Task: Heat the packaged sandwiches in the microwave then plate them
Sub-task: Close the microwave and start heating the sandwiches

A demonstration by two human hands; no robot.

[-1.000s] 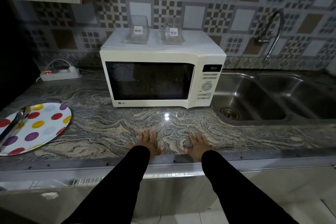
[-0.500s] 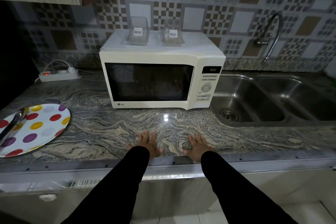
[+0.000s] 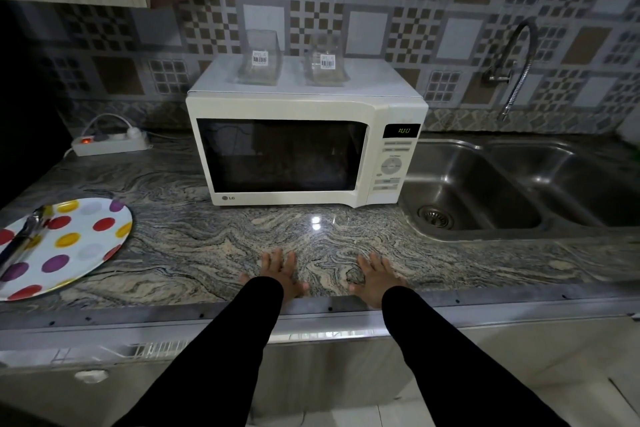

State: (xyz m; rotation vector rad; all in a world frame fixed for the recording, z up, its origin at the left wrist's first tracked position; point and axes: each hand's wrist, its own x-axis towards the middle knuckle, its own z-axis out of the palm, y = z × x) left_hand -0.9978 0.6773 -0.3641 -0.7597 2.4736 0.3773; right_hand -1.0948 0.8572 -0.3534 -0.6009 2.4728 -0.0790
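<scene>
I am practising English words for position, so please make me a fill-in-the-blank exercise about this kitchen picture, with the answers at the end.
1. The two clear packages stand on ____ of the microwave.
2. The microwave door is ____.
3. The left hand and the right hand lie flat on the ____.
4. The dotted plate lies to the ____ of the microwave.

Missing words: top; closed; counter; left

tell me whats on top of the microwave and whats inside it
On top of the microwave stand two clear plastic packages, each with a barcode label. Their contents cannot be made out. The door is closed and its window dark, so the inside is hidden.
</scene>
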